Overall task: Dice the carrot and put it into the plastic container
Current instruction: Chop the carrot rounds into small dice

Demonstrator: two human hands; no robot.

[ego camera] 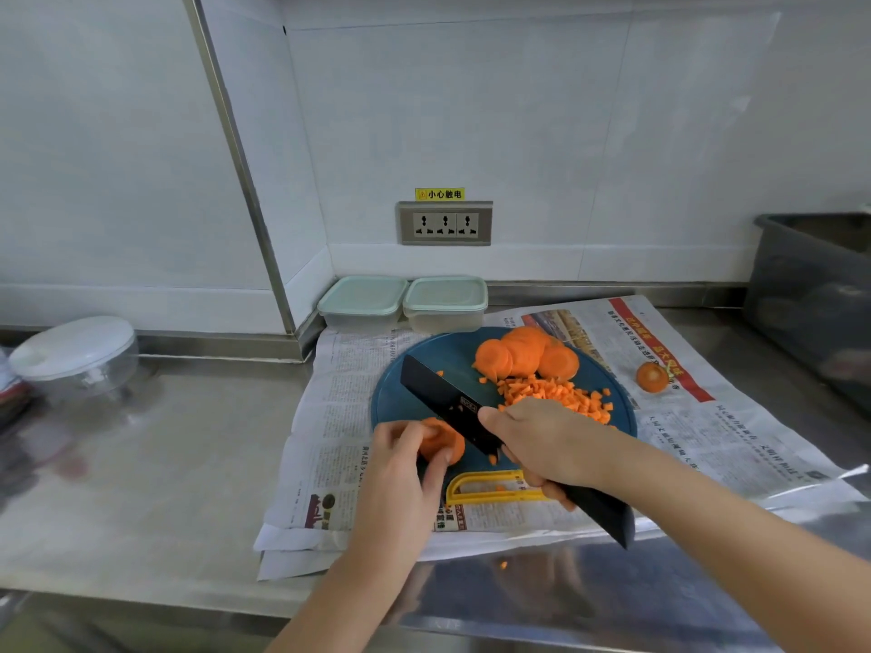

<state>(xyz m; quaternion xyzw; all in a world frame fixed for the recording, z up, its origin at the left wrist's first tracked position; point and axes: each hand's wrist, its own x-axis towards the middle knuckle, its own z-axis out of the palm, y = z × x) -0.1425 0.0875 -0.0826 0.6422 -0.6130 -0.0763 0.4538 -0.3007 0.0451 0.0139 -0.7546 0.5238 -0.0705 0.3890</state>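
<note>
A round blue cutting board [424, 365] lies on newspaper. My left hand [405, 468] pinches a stack of carrot slices [440, 440] at the board's near left edge. My right hand [551, 445] grips the handle of a black knife [443, 398], whose blade slants up to the left just right of that stack. A pile of diced carrot [556, 393] sits mid-board, with several large round slices [523, 353] behind it. Two lidded plastic containers [363, 301] [445, 301] stand against the wall behind the board.
A carrot end [653, 377] lies on the newspaper [707, 417] to the right. A yellow peeler [490, 487] rests near the board's front. A grey bin [815, 294] stands at the far right, a lidded round bowl [75, 355] at the left. A wall socket [445, 223] sits above.
</note>
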